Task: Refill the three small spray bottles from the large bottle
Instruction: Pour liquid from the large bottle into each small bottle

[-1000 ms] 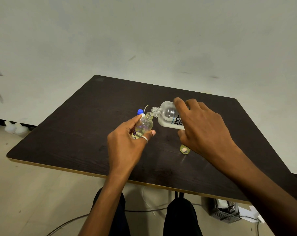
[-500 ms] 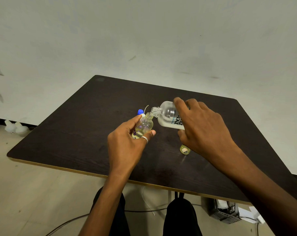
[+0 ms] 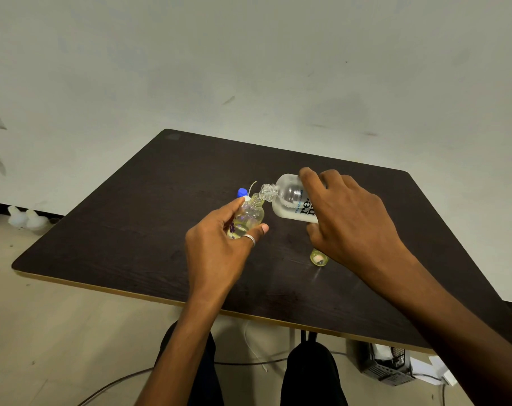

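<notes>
Left hand: thumb and fingers curled round the uncapped small spray bottle. Right hand grips the large bottle — tipped sideways, just right of the small spray bottle, open neck at its mouth. Blue cap just behind.

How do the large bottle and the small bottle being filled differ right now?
The large bottle lies tipped nearly sideways in the right hand; the small bottle is held closer to upright in the left hand. The large bottle carries dark lettering; the small bottle a purple flower print. Both are clear, uncapped, mouths meeting.
</notes>
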The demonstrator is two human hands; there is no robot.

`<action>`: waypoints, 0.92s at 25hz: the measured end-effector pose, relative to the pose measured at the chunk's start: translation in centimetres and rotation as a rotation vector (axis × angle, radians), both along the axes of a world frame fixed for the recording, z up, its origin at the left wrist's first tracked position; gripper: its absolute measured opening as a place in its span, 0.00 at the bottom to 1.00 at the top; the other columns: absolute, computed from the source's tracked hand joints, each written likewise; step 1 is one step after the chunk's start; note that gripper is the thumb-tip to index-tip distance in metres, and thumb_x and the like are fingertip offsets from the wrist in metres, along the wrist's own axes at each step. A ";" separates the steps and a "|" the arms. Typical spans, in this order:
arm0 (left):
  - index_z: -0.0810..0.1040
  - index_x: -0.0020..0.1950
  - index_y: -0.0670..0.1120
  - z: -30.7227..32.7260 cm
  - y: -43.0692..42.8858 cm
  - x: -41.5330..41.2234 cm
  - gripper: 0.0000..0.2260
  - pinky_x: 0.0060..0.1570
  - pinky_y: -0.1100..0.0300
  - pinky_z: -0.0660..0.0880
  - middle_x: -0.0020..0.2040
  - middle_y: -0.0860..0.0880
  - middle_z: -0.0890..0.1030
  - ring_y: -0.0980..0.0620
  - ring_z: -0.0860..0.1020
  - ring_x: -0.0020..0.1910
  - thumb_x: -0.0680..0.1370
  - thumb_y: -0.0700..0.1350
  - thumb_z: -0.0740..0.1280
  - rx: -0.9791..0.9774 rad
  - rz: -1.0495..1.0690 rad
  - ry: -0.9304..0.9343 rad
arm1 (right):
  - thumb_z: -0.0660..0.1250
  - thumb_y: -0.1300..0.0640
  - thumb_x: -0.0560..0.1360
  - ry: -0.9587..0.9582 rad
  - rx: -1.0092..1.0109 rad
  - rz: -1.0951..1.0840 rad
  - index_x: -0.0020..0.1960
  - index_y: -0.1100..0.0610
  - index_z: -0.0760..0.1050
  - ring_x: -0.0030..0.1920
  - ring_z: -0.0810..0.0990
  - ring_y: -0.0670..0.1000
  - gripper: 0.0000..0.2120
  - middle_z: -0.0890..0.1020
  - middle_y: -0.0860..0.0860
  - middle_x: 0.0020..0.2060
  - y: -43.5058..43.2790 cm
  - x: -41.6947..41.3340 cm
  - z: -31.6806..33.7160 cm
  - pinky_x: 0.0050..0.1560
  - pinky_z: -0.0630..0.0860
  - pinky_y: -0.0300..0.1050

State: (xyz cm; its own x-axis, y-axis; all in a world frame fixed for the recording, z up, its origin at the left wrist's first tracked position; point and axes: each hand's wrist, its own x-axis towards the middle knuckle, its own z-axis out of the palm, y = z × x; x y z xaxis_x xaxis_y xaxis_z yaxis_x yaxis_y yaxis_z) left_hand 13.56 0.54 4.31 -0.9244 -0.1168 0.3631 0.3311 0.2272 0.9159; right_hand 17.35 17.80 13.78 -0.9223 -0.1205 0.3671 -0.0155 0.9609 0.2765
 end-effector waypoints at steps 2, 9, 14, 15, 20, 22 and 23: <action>0.80 0.65 0.50 0.0 0.0 0.0 0.28 0.53 0.65 0.79 0.55 0.56 0.84 0.63 0.82 0.51 0.67 0.51 0.81 -0.001 -0.002 0.001 | 0.70 0.49 0.71 0.003 -0.001 0.001 0.73 0.50 0.53 0.56 0.75 0.53 0.37 0.72 0.53 0.61 0.0 0.0 0.0 0.42 0.69 0.44; 0.80 0.65 0.51 0.1 0.0 0.2 0.28 0.51 0.70 0.77 0.54 0.60 0.82 0.65 0.81 0.51 0.67 0.51 0.80 -0.017 -0.002 0.005 | 0.70 0.49 0.71 0.008 0.000 0.003 0.73 0.50 0.54 0.55 0.75 0.54 0.37 0.73 0.53 0.60 0.1 -0.2 -0.2 0.41 0.69 0.44; 0.80 0.65 0.52 0.2 0.0 0.2 0.27 0.51 0.71 0.77 0.53 0.62 0.81 0.68 0.80 0.50 0.67 0.52 0.80 -0.018 0.005 0.004 | 0.70 0.50 0.71 0.012 0.011 -0.005 0.73 0.50 0.54 0.56 0.75 0.54 0.37 0.72 0.53 0.61 0.1 -0.1 -0.1 0.40 0.66 0.43; 0.80 0.65 0.52 0.2 0.0 0.3 0.27 0.50 0.74 0.75 0.52 0.62 0.81 0.70 0.79 0.49 0.67 0.52 0.80 -0.024 0.008 0.005 | 0.70 0.50 0.71 0.010 0.008 -0.006 0.73 0.50 0.54 0.56 0.75 0.54 0.37 0.72 0.53 0.61 0.0 0.0 -0.1 0.40 0.66 0.44; 0.80 0.65 0.50 0.4 0.1 0.4 0.27 0.46 0.82 0.69 0.51 0.62 0.80 0.77 0.75 0.48 0.67 0.50 0.80 -0.033 0.005 0.007 | 0.70 0.49 0.70 0.013 0.013 -0.009 0.73 0.50 0.54 0.56 0.75 0.54 0.37 0.73 0.53 0.61 0.0 0.0 -0.1 0.41 0.64 0.43; 0.80 0.65 0.50 0.4 0.1 0.4 0.27 0.46 0.82 0.68 0.52 0.62 0.80 0.77 0.75 0.49 0.67 0.50 0.80 -0.036 0.002 0.013 | 0.70 0.50 0.71 0.017 0.017 -0.009 0.73 0.50 0.54 0.56 0.75 0.54 0.37 0.73 0.52 0.61 0.0 0.0 0.0 0.41 0.64 0.43; 0.80 0.65 0.50 0.4 0.1 0.4 0.27 0.46 0.81 0.69 0.52 0.62 0.80 0.76 0.75 0.49 0.67 0.50 0.80 -0.038 0.001 0.017 | 0.70 0.50 0.70 0.020 0.016 -0.009 0.73 0.50 0.55 0.56 0.75 0.54 0.37 0.73 0.53 0.61 0.0 0.0 0.0 0.41 0.64 0.43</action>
State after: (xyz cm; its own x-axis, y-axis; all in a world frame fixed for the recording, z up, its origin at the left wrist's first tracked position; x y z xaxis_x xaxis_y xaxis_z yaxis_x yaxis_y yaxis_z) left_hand 14.00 0.62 4.73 -0.9178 -0.1039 0.3832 0.3465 0.2617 0.9008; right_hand 17.34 17.80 13.80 -0.9160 -0.1181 0.3835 -0.0010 0.9564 0.2920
